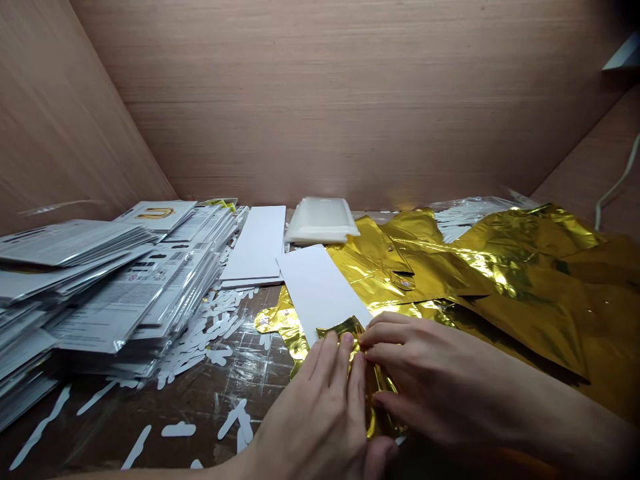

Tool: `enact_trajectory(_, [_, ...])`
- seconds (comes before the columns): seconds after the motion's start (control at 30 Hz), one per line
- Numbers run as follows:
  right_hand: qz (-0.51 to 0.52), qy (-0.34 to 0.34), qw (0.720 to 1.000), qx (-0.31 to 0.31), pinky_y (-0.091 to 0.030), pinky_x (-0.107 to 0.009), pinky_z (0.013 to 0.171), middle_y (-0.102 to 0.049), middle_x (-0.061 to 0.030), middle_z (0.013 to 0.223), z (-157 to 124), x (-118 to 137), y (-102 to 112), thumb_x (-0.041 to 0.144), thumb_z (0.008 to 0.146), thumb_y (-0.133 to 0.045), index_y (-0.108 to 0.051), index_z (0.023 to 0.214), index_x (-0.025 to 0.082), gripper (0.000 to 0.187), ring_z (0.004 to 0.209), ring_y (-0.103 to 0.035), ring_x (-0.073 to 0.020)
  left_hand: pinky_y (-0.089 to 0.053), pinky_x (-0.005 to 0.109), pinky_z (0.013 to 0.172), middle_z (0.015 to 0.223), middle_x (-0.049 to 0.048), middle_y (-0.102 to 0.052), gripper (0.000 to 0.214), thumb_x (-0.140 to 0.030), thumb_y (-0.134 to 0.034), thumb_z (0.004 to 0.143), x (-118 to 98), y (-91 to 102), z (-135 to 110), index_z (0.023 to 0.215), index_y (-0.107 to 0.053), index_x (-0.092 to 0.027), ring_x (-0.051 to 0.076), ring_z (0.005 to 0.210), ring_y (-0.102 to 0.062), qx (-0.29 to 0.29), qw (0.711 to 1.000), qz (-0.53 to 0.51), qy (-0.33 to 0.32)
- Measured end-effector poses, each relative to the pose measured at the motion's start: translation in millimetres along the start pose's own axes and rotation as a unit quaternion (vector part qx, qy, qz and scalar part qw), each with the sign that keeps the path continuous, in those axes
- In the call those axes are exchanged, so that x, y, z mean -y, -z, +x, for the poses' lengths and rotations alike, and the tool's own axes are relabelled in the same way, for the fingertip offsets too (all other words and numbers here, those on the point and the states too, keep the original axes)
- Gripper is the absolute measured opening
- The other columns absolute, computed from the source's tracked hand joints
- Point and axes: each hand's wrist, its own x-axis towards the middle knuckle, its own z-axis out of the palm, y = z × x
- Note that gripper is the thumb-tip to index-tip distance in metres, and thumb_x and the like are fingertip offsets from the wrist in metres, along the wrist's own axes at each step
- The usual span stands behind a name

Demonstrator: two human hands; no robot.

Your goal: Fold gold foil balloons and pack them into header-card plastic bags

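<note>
Both my hands work on a folded strip of gold foil balloon (374, 380) at the front of the bench. My left hand (320, 407) presses its fingers onto the foil from below, and my right hand (430, 373) pinches the top fold from the right. The upper end of the fold lies on a white card strip (315, 293). Behind and to the right spreads a large pile of gold foil balloons (525, 280), and a flat gold foil piece (275, 323) pokes out under the card.
Tall stacks of packaged printed cards (100, 293) fill the left side, with white die-cut scraps (200, 340) scattered before them. Further back lie white boards (255, 243) and a bundle of clear plastic sleeves (320, 221). Wood-panel walls (320, 100) close the back and sides.
</note>
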Motion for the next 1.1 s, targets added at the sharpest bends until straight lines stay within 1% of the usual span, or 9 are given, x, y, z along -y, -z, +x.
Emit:
enact_trajectory(0.1, [0.027,-0.033,0.999,0.032,-0.055,-0.034,0.096,-0.073,-0.0064,0.111,-1.8,-1.6,1.7,0.023,0.084,-0.074,-0.072,0.098,0.022,0.014,0.104,-0.066,-0.0223,-0.037,0.052,0.111,0.139,0.0327,-0.058,0.07,-0.049,-0.037,0.103,2.6,-4.3,-3.2,0.137,-0.056,0.009,0.046,0.132,-0.057,0.024,0.999,-0.009,-0.022])
enact_trajectory(0.23, [0.015,-0.023,0.999,0.036,-0.045,-0.041,0.114,-0.066,-0.0093,0.135,0.4,-0.2,6.7,0.024,0.084,-0.074,-0.072,0.116,0.021,0.033,0.123,-0.062,-0.0267,-0.036,0.049,0.116,0.142,0.0342,-0.055,0.071,-0.048,-0.037,0.103,4.4,-6.0,-1.6,0.139,-0.053,0.012,0.046,0.136,-0.051,0.033,0.999,-0.025,-0.03])
enact_trajectory(0.4, [0.009,-0.027,0.998,0.061,-0.045,-0.042,0.113,-0.072,-0.01,0.122,6.3,1.4,9.3,0.024,0.085,-0.07,-0.071,0.119,0.018,0.035,0.114,-0.066,-0.0262,-0.032,0.045,0.122,0.146,0.0312,-0.053,0.068,-0.046,-0.04,0.104,7.6,-2.2,2.2,0.14,-0.053,0.011,0.043,0.143,-0.044,0.033,0.998,-0.057,-0.023])
enact_trajectory(0.57, [0.032,-0.035,0.998,0.048,-0.041,-0.041,0.117,-0.07,-0.008,0.127,6.0,-3.9,8.4,0.022,0.086,-0.068,-0.069,0.123,0.02,0.037,0.116,-0.066,-0.0237,-0.033,0.046,0.122,0.151,0.0332,-0.045,0.07,-0.046,-0.038,0.104,8.8,-2.4,1.2,0.145,-0.048,0.01,0.045,0.146,-0.037,0.057,0.994,-0.092,-0.015])
enact_trajectory(0.67, [0.042,-0.065,0.997,0.015,-0.047,-0.042,0.11,-0.07,-0.0092,0.128,9.1,-13.5,6.9,0.025,0.089,-0.066,-0.074,0.111,0.022,0.024,0.121,-0.065,-0.0273,-0.035,0.048,0.121,0.155,0.0348,-0.038,0.073,-0.047,-0.037,0.104,8.3,-3.9,0.9,0.148,-0.044,0.01,0.046,0.148,-0.031,0.076,0.991,-0.112,-0.001])
enact_trajectory(0.73, [0.051,-0.124,0.991,-0.024,-0.053,-0.042,0.1,-0.072,-0.0097,0.125,16.4,-22.6,5.0,0.023,0.088,-0.065,-0.075,0.112,0.023,0.026,0.118,-0.066,-0.0297,-0.036,0.048,0.12,0.155,0.0357,-0.036,0.074,-0.048,-0.037,0.104,7.8,-4.3,1.2,0.148,-0.044,0.01,0.046,0.148,-0.03,0.085,0.989,-0.124,0.011])
enact_trajectory(0.83, [0.142,-0.247,0.957,-0.062,-0.058,-0.04,0.088,-0.074,-0.0115,0.118,35.3,-36.2,2.2,0.017,0.082,-0.066,-0.068,0.127,0.019,0.045,0.105,-0.072,-0.0284,-0.038,0.051,0.119,0.156,0.0361,-0.033,0.073,-0.047,-0.036,0.104,7.1,-3.1,1.7,0.149,-0.044,0.009,0.046,0.149,-0.027,0.099,0.985,-0.138,0.021])
enact_trajectory(1.0, [0.389,-0.358,0.844,-0.088,-0.059,-0.035,0.074,-0.075,-0.0163,0.114,65.4,-51.4,5.3,0.009,0.073,-0.068,-0.064,0.129,0.011,0.056,0.091,-0.074,-0.0253,-0.038,0.054,0.119,0.156,0.0347,-0.032,0.071,-0.046,-0.034,0.104,6.5,1.0,2.2,0.149,-0.045,0.008,0.047,0.148,-0.027,0.111,0.981,-0.154,0.035])
enact_trajectory(1.1, [0.413,-0.308,0.856,-0.051,-0.056,-0.031,0.067,-0.078,-0.0104,0.096,69.8,-59.5,11.5,0.009,0.069,-0.069,-0.073,0.106,0.013,0.038,0.081,-0.072,-0.0223,-0.04,0.055,0.117,0.155,0.034,-0.034,0.07,-0.046,-0.036,0.104,6.0,1.8,3.2,0.148,-0.047,0.007,0.047,0.147,-0.031,0.11,0.979,-0.166,0.042])
